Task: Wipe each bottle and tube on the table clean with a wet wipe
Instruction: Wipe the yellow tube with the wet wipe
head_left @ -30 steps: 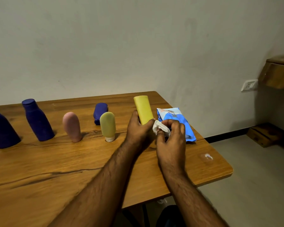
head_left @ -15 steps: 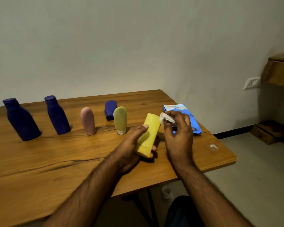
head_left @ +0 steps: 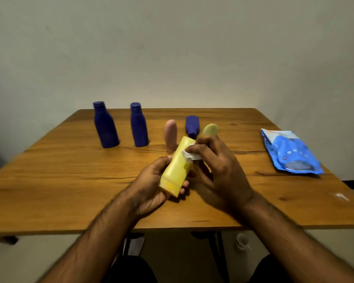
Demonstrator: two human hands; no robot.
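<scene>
In the head view we find the left hand [head_left: 151,186] gripping the yellow tube [head_left: 177,166] tilted above the worktop [head_left: 70,180], while the right hand [head_left: 219,172] fingers [head_left: 200,149] pinch a white wet wipe [head_left: 189,156] against its upper side.
</scene>
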